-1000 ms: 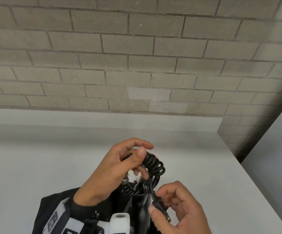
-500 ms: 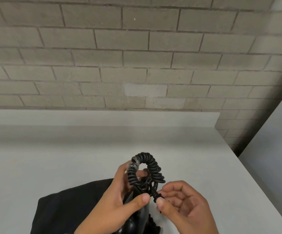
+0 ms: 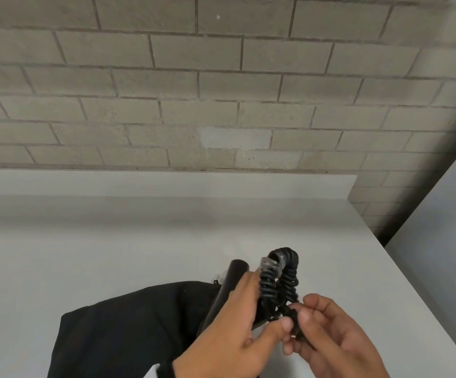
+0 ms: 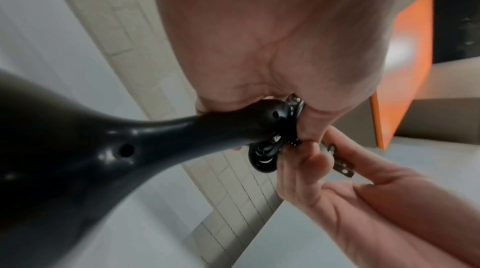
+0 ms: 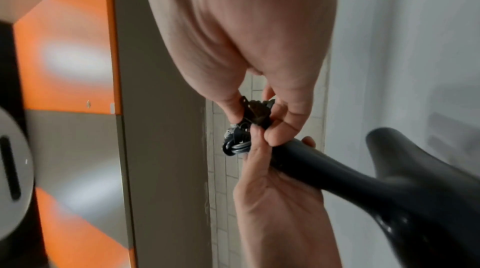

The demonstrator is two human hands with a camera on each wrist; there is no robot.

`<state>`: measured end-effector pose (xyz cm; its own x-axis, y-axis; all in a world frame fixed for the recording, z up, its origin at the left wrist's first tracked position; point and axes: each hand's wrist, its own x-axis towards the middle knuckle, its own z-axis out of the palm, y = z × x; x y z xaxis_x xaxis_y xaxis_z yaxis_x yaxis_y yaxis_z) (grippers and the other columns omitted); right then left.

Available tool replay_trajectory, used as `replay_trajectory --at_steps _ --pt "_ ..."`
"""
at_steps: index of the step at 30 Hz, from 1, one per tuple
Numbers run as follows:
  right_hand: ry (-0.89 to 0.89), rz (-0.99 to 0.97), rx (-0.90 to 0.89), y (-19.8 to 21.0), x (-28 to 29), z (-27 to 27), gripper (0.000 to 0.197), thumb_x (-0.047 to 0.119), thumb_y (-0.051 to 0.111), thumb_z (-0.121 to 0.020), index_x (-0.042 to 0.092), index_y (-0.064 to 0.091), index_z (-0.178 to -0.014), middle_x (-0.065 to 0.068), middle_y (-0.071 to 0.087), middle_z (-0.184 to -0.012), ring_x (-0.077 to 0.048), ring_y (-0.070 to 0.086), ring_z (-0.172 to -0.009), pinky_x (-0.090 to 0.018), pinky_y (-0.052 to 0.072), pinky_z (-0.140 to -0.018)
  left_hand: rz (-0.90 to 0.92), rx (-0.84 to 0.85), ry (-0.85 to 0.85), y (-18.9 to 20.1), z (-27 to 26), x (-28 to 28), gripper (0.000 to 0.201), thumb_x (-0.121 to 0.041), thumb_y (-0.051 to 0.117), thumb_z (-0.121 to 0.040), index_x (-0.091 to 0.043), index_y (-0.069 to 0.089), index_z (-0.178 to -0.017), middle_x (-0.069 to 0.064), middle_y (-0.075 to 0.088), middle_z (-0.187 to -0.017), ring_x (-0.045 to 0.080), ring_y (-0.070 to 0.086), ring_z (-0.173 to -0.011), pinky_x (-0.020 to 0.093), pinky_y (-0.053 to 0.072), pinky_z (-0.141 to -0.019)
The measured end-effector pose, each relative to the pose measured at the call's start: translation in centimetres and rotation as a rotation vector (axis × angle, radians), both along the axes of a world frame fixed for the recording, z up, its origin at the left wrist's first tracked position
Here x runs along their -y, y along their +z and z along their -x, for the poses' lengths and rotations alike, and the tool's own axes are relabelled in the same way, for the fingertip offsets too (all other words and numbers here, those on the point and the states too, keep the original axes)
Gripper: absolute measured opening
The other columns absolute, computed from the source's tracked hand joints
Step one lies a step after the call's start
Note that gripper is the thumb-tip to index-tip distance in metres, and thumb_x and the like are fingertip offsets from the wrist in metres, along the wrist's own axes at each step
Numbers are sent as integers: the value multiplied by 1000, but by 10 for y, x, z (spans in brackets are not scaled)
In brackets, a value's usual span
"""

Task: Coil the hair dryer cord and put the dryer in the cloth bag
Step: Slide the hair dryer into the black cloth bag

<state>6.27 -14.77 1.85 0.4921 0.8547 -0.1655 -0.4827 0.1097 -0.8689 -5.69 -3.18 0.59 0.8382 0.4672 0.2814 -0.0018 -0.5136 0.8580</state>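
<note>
My left hand (image 3: 248,309) grips the handle of the black hair dryer (image 3: 232,279) together with the bunched spiral cord (image 3: 278,276), which stands up as a narrow loop above the fingers. My right hand (image 3: 307,309) pinches the plug end at the loop's base, against my left thumb. In the left wrist view the dryer body (image 4: 78,159) fills the lower left and the plug prongs (image 4: 342,169) stick out of my right fingers. The right wrist view shows the plug (image 5: 255,114) pinched above the cord (image 5: 233,145). The black cloth bag (image 3: 128,331) lies flat under my left arm.
Everything is held over a white table (image 3: 112,255) backed by a low white ledge and a grey brick wall (image 3: 221,91). The table's right edge (image 3: 401,282) runs diagonally beside a light panel. An orange panel (image 5: 64,57) shows in the wrist views.
My left hand came down off the top of the coil to grip the handle and cord below it. My right hand brought the plug up to the loop's base. The dryer's black tube now shows.
</note>
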Motion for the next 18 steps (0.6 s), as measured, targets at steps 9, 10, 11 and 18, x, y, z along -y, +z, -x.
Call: replay_trajectory --at_steps 9,10,11,18 --pt "77 41 -200 -5 10 -16 106 32 100 -25 -8 63 -116 -36 64 -90 -35 60 -61 -39 54 -50 -142 -53 -86 2 -13 4 71 -34 54 -98 -37 8 -152 -33 31 -143 5 32 -140 36 29 -116" --pt "82 39 -195 -6 10 -15 100 34 100 -27 -7 66 -112 -33 64 -88 -34 60 -61 -38 54 -51 -125 -68 -90 -1 -13 3 74 -37 53 -98 -34 4 -153 -33 26 -148 4 27 -143 40 26 -119" --pt "84 44 -189 -6 9 -16 97 36 99 -28 -5 68 -109 -31 66 -89 -33 61 -62 -38 54 -51 -107 -79 -93 -4 -13 3 77 -41 52 -98 -31 1 -155 -32 22 -151 4 24 -145 44 23 -120" --pt "37 288 -351 -21 4 -20 81 55 78 -62 8 60 -126 -21 67 -120 -47 64 -108 -56 50 -88 18 -191 -175 -7 -17 11 72 -67 33 -95 -42 -4 -150 -8 39 -145 7 42 -132 36 38 -110"
